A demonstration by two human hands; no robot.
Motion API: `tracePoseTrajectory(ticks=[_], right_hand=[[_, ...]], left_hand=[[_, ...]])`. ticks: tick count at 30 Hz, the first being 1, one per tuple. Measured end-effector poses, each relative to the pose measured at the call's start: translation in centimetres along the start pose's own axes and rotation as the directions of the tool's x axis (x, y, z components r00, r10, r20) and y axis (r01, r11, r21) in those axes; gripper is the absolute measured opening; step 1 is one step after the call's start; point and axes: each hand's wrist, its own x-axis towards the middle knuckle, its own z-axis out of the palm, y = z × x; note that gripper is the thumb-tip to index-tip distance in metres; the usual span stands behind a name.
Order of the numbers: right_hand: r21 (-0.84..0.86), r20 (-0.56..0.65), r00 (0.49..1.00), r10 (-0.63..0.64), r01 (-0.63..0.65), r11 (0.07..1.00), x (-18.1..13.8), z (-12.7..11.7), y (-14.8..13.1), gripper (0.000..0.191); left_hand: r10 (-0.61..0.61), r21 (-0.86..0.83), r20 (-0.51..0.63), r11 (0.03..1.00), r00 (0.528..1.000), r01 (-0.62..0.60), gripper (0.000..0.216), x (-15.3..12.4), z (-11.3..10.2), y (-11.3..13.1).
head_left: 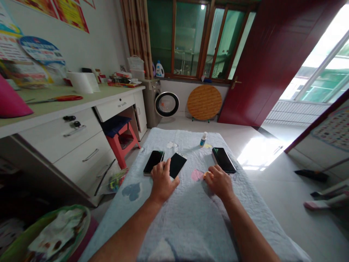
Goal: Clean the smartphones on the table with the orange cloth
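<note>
My left hand (163, 181) grips a white-framed smartphone (177, 164) at its lower end, thumb at the bottom edge and fingers along the left side. The phone lies tilted to the right on the cloth-covered table (191, 218), dark screen up. Just left of it lies a second dark smartphone (153, 161), partly behind my fingers. My right hand (220, 181) is closed on a small orange piece (206, 175), perhaps cloth, mostly hidden by the fingers. Beyond that hand rests a black smartphone (224, 160), seemingly on top of another flat item. A small spray bottle (203, 139) stands upright near the far edge.
To the left is a white desk (79, 136) with a paper roll (83, 82) and scissors (65, 98). A red stool (121, 138) sits beneath it. A waste bin (88, 222) stands at lower left. Ahead are an open-doored washing machine (151, 103) and a round wooden tabletop (204, 102).
</note>
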Motion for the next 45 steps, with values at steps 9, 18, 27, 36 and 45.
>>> tracePoseTrajectory(ticks=[9,18,27,36,45], right_hand=[[-0.041,0.122,0.992,0.012,-0.007,0.999,0.1,0.8,0.0,0.01],[0.627,0.057,0.995,0.082,-0.1,0.772,0.6,2.1,0.5,0.022],[0.499,-0.024,0.994,-0.107,0.105,0.86,0.5,3.1,0.4,0.022],[0.363,0.011,0.995,-0.102,0.091,0.927,0.2,3.2,0.7,0.021],[0.393,0.052,0.981,-0.185,0.15,0.907,0.1,2.5,0.2,0.024]], left_hand=[[-0.051,0.063,0.105,0.997,0.993,0.044,0.067,-0.4,1.0,2.5],[-0.097,0.108,0.19,0.991,0.977,0.077,0.066,-0.5,1.5,1.9],[0.008,-0.033,0.332,0.999,0.943,0.003,0.089,-0.7,0.3,0.9],[0.127,-0.226,0.319,0.973,0.939,-0.054,0.076,-0.7,0.9,0.1],[0.157,-0.286,0.348,0.957,0.924,-0.054,0.067,-0.4,0.9,0.5]])
